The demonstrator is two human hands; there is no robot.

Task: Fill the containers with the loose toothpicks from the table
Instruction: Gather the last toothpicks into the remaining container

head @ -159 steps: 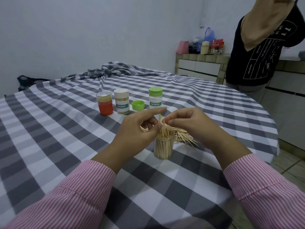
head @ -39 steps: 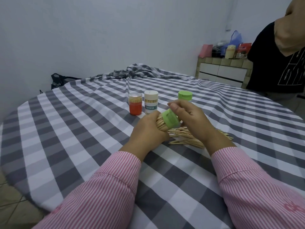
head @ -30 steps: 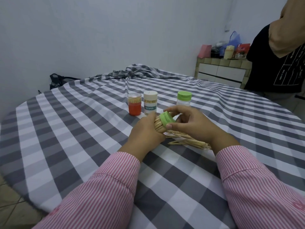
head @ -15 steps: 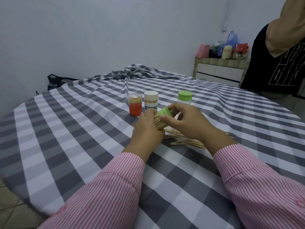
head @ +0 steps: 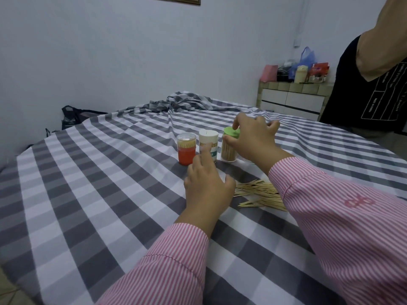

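- The right hand (head: 253,142) reaches out over the table (head: 92,194) to the green-lidded container (head: 229,146), which stands upright and is packed with toothpicks.
- Its index fingertip rests on the top of the green lid (head: 231,131) and the thumb touches the container's clear side just under the lid; the other fingers are spread loosely beyond it, at about 2 o'clock from the lid, and hold nothing.
- Whether that thumb and finger actually pinch the container or only rest against it cannot be told; the hand is half open, not wrapped around it.
- The left hand (head: 208,186) hovers low above the checked cloth at 7 o'clock from the green-lidded container; the fingers are relaxed and slightly bent, with the index finger extended toward the white-lidded container (head: 208,145). It holds nothing.
- Whether the index finger touches the white-lidded container cannot be told; it overlaps the label in the head view.
- Three containers stand in a close row: the orange-based container (head: 186,148) at 9 o'clock, the white-lidded one in the middle, the green-lidded one at 3 o'clock of it.
- The loose toothpicks (head: 257,192) lie in a scattered pile on the cloth, at 5 o'clock from the green-lidded container, just beside the left hand and partly under the right sleeve (head: 330,216).
- A second person in a black shirt (head: 370,84) stands at the table's far edge, at 2 o'clock.
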